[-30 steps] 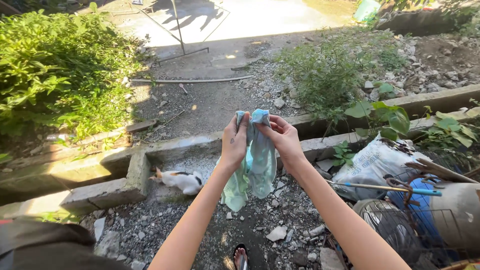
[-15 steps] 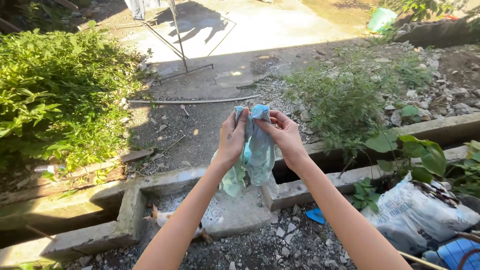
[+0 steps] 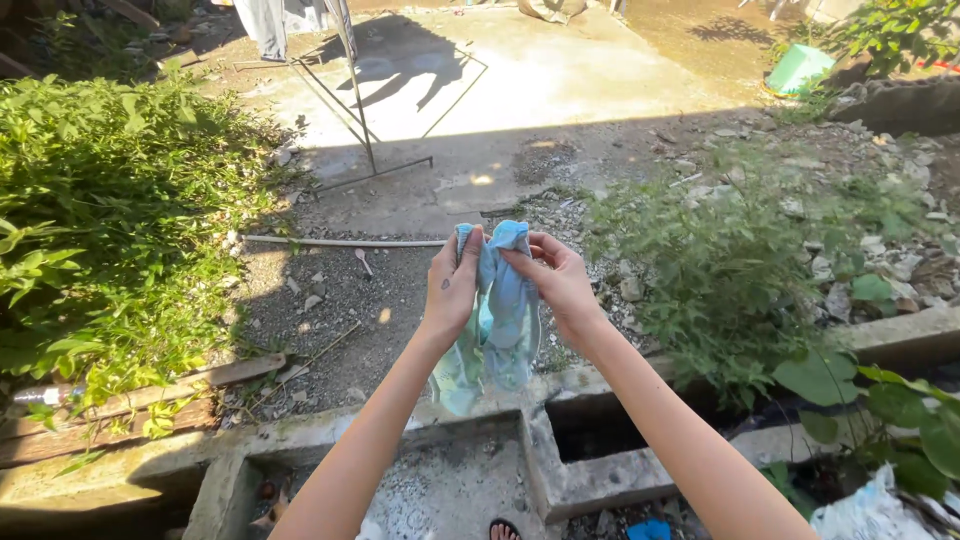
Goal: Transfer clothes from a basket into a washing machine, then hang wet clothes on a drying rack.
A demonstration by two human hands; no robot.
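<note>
Holding a damp-looking light blue cloth (image 3: 497,310) at chest height, your left hand (image 3: 450,290) and right hand (image 3: 560,285) pinch its top edge; spreading it likely calls for parting your hands.

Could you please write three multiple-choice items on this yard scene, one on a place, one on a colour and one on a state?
1. Where does the white pipe lie?
A. on the gravel beyond the hands
B. inside the concrete channel
C. across the person's arms

2. What colour is the cloth?
A. red
B. pale blue-green
C. black

3. How is the cloth held?
A. spread flat on the ground
B. pinched at its top by both hands, hanging down
C. gripped by one hand only

Answers:
1 A, it runs across the gravel behind the hands.
2 B, the fabric is light blue and mint.
3 B, the left hand and right hand grip its top edge.
</note>
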